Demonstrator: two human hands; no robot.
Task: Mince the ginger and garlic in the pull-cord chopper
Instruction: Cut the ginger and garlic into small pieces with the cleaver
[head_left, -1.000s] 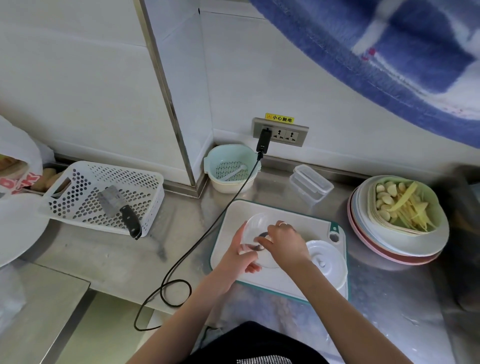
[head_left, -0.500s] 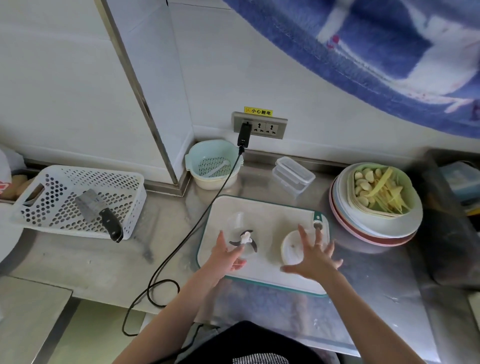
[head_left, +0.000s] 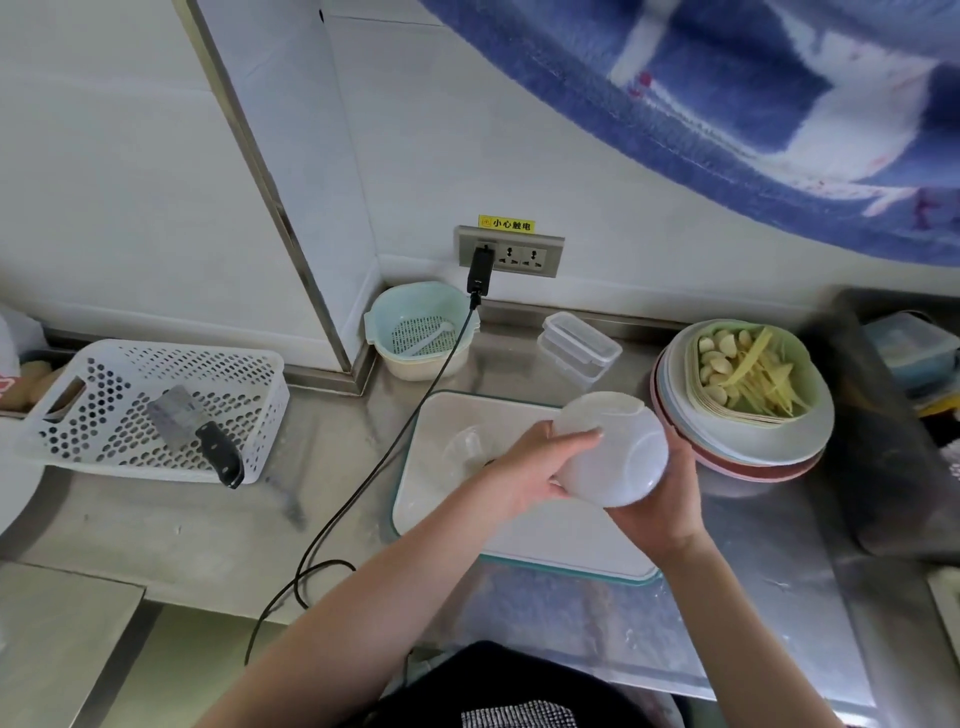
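Both my hands hold the round white chopper lid (head_left: 615, 449) lifted above the right part of the white cutting board (head_left: 441, 499). My left hand (head_left: 530, 473) grips its left edge, my right hand (head_left: 657, 512) supports it from below right. The clear chopper bowl (head_left: 465, 447) stands on the board, left of the lid; its blade is mostly hidden behind my left hand. Peeled garlic cloves (head_left: 719, 358) and yellow ginger strips (head_left: 761, 382) lie on a green plate (head_left: 810, 384) atop a stack of plates at the right.
A white perforated basket (head_left: 104, 410) holding a cleaver (head_left: 197, 434) sits at the left. A mint colander (head_left: 421, 330) and clear lidded boxes (head_left: 579, 345) stand by the wall. A black cable (head_left: 363, 478) runs from the socket across the steel counter. A dark bin (head_left: 893, 447) is at the right.
My right hand picked the lid up off the board and my left hand left the bowl and took hold of the lid's left edge. The lid is now raised.
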